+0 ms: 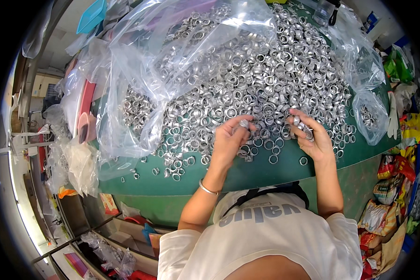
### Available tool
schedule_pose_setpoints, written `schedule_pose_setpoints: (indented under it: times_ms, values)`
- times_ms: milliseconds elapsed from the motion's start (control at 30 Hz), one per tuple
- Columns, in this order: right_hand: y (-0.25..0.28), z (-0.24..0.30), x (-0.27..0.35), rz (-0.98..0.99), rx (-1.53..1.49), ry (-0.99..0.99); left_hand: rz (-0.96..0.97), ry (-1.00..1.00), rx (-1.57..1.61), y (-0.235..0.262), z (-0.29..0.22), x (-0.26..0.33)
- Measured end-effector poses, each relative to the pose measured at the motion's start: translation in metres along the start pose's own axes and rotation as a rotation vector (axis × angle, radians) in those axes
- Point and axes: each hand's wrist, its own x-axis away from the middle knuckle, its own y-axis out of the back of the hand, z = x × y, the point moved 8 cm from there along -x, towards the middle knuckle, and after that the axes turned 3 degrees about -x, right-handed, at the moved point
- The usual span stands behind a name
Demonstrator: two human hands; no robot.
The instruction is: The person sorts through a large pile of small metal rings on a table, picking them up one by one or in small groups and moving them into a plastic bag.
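A big heap of silvery metal rings covers the middle and far part of the green table. At the near edge of the heap, my left hand is closed, with a metal ring between thumb and fingers. To its right, my right hand curls around several metal rings, which show between its fingers and palm. Loose rings lie on the table between and below the hands. A metal bangle circles my left wrist.
Clear plastic sheeting drapes over the heap's left side. A clear bag with small metal pieces sits at the table's right edge. Colourful packages are stacked beyond it. Drawers stand below at the left; a blue tray is at the far left.
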Motion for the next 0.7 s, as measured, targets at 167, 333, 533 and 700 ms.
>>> schedule_pose_setpoints:
  times_ms: [167,333,533,700]
  values:
    - [0.004,0.009,0.012,-0.044,-0.332,0.07,-0.379,-0.732,-0.97,0.012,-0.048,0.013]
    - [0.002,0.008,0.018,0.081,-0.215,0.093,-0.24,-0.548,-1.057,-0.012,-0.033,0.015]
    - [-0.016,0.041,0.045,-0.409,1.056,0.541,-0.171,-0.365,-1.294,-0.031,-0.01,0.014]
    - [-0.055,0.034,0.044,-0.326,1.83,0.888,-0.078,-0.392,-1.149,-0.028,-0.005,0.011]
